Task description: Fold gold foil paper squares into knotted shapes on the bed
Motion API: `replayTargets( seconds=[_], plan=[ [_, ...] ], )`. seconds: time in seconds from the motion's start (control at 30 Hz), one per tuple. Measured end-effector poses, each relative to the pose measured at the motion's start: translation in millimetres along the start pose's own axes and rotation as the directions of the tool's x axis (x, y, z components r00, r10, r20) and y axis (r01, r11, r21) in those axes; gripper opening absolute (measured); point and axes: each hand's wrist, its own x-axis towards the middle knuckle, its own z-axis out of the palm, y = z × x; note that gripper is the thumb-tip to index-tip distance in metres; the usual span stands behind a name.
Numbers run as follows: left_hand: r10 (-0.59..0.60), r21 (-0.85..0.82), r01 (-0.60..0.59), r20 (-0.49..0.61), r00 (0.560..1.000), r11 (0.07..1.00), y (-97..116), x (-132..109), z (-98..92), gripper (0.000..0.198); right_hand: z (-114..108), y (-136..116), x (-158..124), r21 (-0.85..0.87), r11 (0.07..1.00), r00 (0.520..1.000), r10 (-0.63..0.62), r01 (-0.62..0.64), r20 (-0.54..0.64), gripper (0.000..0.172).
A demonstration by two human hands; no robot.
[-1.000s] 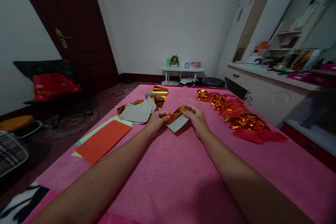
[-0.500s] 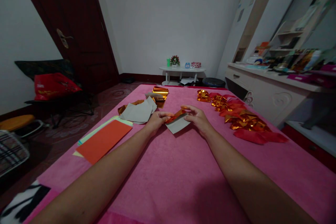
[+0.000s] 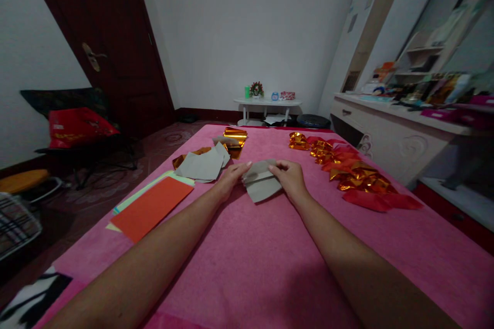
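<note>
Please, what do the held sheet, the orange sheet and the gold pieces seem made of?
Held sheet: visible side looks like paper, matt grey, creased.
Orange sheet: likely paper or card, matt, flat, uncreased.
Gold pieces: perhaps foil or metallic film, glossy with glints.

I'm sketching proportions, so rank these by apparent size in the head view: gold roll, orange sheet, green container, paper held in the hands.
Largest to smallest:
1. Orange sheet
2. Held paper
3. Gold roll
4. Green container
The container stands farthest off, so its true rank is unsure.
</note>
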Motion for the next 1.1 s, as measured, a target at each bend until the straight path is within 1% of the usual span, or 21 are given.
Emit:
replayTargets(
  seconds=[0.07,0.13,0.2,0.27,0.3,0.37,0.43,0.5,0.57,0.6,0.63,0.67,0.73,0.77,0.8,0.87,0.93,1.0,1.03,1.07,1.1],
  plan=[
    [0.02,0.025,-0.021,0.049,0.999,0.999,1,-1,1.6,0.046,1,-1,0,-0.056,0.998,0.997,-0.046,0.043,-0.057,0.02],
    [0.028,0.068,-0.03,0.034,0.999,0.997,-2,0,1.9,0.049,2,-2,-1,-0.093,0.994,0.993,-0.07,0.061,-0.091,0.02],
    [0.025,0.084,-0.023,-0.032,0.999,0.996,-8,4,0.5,0.051,3,-3,-1,-0.098,0.994,0.993,-0.067,0.057,-0.095,0.019],
    [0.037,0.104,-0.026,-0.104,0.994,0.994,-15,10,-2.2,0.051,4,-1,-1,-0.052,0.998,0.996,-0.037,0.032,-0.087,0.019],
    [0.054,0.146,-0.033,-0.144,0.988,0.989,-19,12,-3.8,0.05,4,0,0,-0.027,0.999,0.996,-0.019,0.016,-0.086,0.022],
    [0.127,0.326,-0.05,-0.22,0.967,0.944,-24,15,-6.4,0.052,3,5,1,-0.052,0.999,0.996,-0.005,0.0,-0.094,0.033],
    [0.231,0.573,-0.049,-0.25,0.94,0.818,-25,14,-7.5,0.06,0,10,3,-0.206,0.978,0.995,-0.024,0.003,-0.1,0.035],
    [0.324,0.763,-0.05,-0.213,0.922,0.644,-24,11,-6.6,0.074,-4,15,4,-0.398,0.917,0.997,-0.057,0.03,-0.057,0.026],
    [0.395,0.872,-0.062,-0.155,0.906,0.486,-21,8,-4.4,0.081,-7,16,4,-0.539,0.835,0.994,-0.106,0.106,0.032,0.015],
    [0.426,0.907,-0.073,-0.123,0.896,0.414,-19,6,-3.2,0.08,-9,15,3,-0.587,0.794,0.987,-0.139,0.159,0.079,0.012],
    [0.451,0.934,-0.086,-0.086,0.888,0.346,-17,5,-2.0,0.073,-10,12,3,-0.624,0.752,0.978,-0.176,0.209,0.116,0.01],
    [0.462,0.953,-0.104,-0.041,0.886,0.284,-15,5,-0.9,0.062,-11,9,2,-0.654,0.713,0.967,-0.212,0.252,0.142,0.01],
    [0.419,0.961,-0.184,0.084,0.904,0.205,-13,5,0.1,0.033,-14,4,2,-0.69,0.657,0.951,-0.245,0.304,0.186,0.012],
    [0.375,0.95,-0.243,0.156,0.914,0.197,-13,6,0.0,0.021,-16,2,3,-0.695,0.644,0.947,-0.233,0.32,0.221,0.015],
    [0.33,0.93,-0.305,0.227,0.916,0.208,-14,8,-0.8,0.016,-20,0,4,-0.688,0.645,0.942,-0.196,0.332,0.272,0.02],
    [0.277,0.881,-0.395,0.323,0.905,0.26,-16,11,-5.0,0.022,-29,-1,9,-0.635,0.702,0.915,-0.059,0.323,0.4,0.028],
    [0.265,0.84,-0.432,0.357,0.896,0.328,-17,14,-12.8,0.031,-40,-2,14,-0.541,0.802,0.832,0.104,0.254,0.545,0.034],
    [0.21,0.79,-0.441,0.387,0.898,0.427,-15,17,-23.2,0.04,-51,-5,18,-0.435,0.886,0.692,0.214,0.16,0.689,0.038],
    [0.163,0.759,-0.434,0.409,0.898,0.486,-12,18,-28.4,0.043,-55,-9,19,-0.396,0.909,0.633,0.229,0.134,0.74,0.04],
    [0.101,0.729,-0.421,0.44,0.892,0.54,-8,19,-33.1,0.046,-58,-12,19,-0.38,0.917,0.601,0.237,0.121,0.763,0.042],
    [0.043,0.706,-0.414,0.479,0.877,0.574,-3,19,-36.9,0.048,-59,-15,19,-0.377,0.918,0.596,0.236,0.122,0.768,0.045]
  ],
)
